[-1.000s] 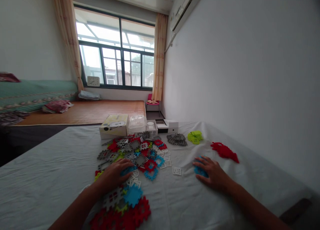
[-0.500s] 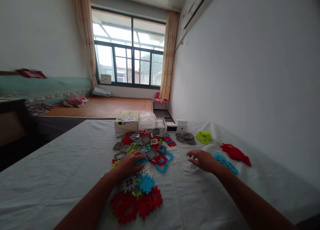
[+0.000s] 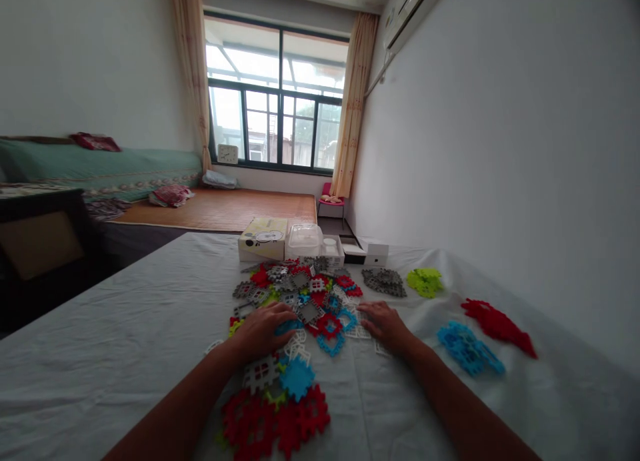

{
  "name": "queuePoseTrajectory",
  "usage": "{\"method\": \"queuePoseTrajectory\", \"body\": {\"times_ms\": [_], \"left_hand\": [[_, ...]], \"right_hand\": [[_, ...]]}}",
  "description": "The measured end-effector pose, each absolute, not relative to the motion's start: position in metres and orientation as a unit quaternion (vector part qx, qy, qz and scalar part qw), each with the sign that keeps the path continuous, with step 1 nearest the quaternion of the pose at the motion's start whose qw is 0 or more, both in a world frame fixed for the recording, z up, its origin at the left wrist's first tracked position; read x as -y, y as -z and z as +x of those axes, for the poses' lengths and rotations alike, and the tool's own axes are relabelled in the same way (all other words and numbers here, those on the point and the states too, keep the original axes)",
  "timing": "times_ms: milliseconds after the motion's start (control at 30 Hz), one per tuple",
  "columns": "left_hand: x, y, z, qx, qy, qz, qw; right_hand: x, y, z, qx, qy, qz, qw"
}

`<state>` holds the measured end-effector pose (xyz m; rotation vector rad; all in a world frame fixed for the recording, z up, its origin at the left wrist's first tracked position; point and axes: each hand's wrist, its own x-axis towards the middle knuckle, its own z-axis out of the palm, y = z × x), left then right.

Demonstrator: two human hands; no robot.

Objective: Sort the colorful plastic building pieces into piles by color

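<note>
A mixed heap of flat plastic interlocking tiles (image 3: 300, 294), red, blue, grey, white and green, lies on the white sheet (image 3: 125, 341). My left hand (image 3: 263, 331) rests on the heap with its fingers curled over a blue tile (image 3: 289, 326). My right hand (image 3: 385, 324) lies flat with fingers apart at the heap's right edge, over small white tiles (image 3: 357, 331). Sorted piles sit to the right: grey (image 3: 384, 281), green (image 3: 425, 281), blue (image 3: 467, 347) and red (image 3: 497, 324). Big red tiles (image 3: 275, 421) lie nearest me.
A cardboard box (image 3: 263, 239), a clear plastic tub (image 3: 305, 240) and small white boxes (image 3: 376, 253) stand behind the heap. The white wall (image 3: 500, 147) runs along the right. A green-covered bed (image 3: 100, 171), a wooden platform and a window are beyond.
My right hand left the blue pile and moved left to the heap's right edge. My left hand stayed on the blue tile. The view turned to the left.
</note>
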<state>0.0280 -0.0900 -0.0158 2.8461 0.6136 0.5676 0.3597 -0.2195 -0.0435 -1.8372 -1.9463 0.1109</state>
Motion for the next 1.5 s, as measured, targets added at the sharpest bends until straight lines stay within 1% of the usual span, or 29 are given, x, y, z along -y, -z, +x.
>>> {"method": "queuePoseTrajectory", "body": {"times_ms": [100, 167, 267, 367, 467, 567, 667, 800, 933, 967, 1000, 1133, 1233, 1367, 1433, 1500], "left_hand": [[0.091, 0.014, 0.029, -0.206, -0.192, 0.955, 0.093], [0.092, 0.013, 0.029, -0.206, -0.192, 0.955, 0.094], [0.092, 0.011, 0.029, -0.210, -0.191, 0.955, 0.086], [0.092, 0.009, 0.029, -0.216, -0.189, 0.955, 0.072], [0.093, 0.007, 0.029, -0.218, -0.191, 0.954, 0.072], [0.094, 0.007, 0.030, -0.207, -0.191, 0.956, 0.080], [0.093, 0.006, 0.030, -0.198, -0.199, 0.957, 0.078], [0.089, 0.005, 0.030, -0.203, -0.229, 0.950, 0.055], [0.086, 0.004, 0.029, -0.206, -0.253, 0.944, 0.046], [0.086, 0.003, 0.028, -0.205, -0.259, 0.943, 0.047], [0.086, 0.003, 0.028, -0.207, -0.265, 0.941, 0.048], [0.086, 0.001, 0.026, -0.217, -0.279, 0.934, 0.048], [0.086, 0.003, 0.026, -0.216, -0.275, 0.936, 0.041], [0.085, 0.005, 0.027, -0.207, -0.270, 0.940, 0.030], [0.083, 0.006, 0.027, -0.202, -0.274, 0.940, 0.028], [0.082, 0.007, 0.027, -0.197, -0.283, 0.938, 0.025]], "right_hand": [[0.221, 0.039, 0.363, 0.715, -0.100, -0.631, 0.282], [0.221, 0.036, 0.368, 0.699, -0.108, -0.639, 0.303], [0.220, 0.035, 0.370, 0.711, -0.097, -0.634, 0.287], [0.219, 0.035, 0.363, 0.724, -0.117, -0.621, 0.275], [0.218, 0.033, 0.358, 0.712, -0.153, -0.622, 0.286], [0.220, 0.031, 0.370, 0.693, -0.161, -0.629, 0.314], [0.224, 0.033, 0.396, 0.634, -0.143, -0.685, 0.328], [0.226, 0.041, 0.422, 0.590, -0.121, -0.736, 0.309], [0.227, 0.038, 0.421, 0.577, -0.021, -0.751, 0.321], [0.228, 0.034, 0.418, 0.579, -0.013, -0.750, 0.319], [0.231, 0.030, 0.415, 0.593, -0.032, -0.743, 0.308], [0.248, 0.013, 0.400, 0.700, -0.223, -0.647, 0.205], [0.257, 0.007, 0.392, 0.719, -0.256, -0.624, 0.167], [0.255, 0.008, 0.393, 0.711, -0.280, -0.623, 0.169], [0.251, 0.011, 0.400, 0.694, -0.273, -0.638, 0.193], [0.246, 0.014, 0.409, 0.662, -0.236, -0.673, 0.229]]}}
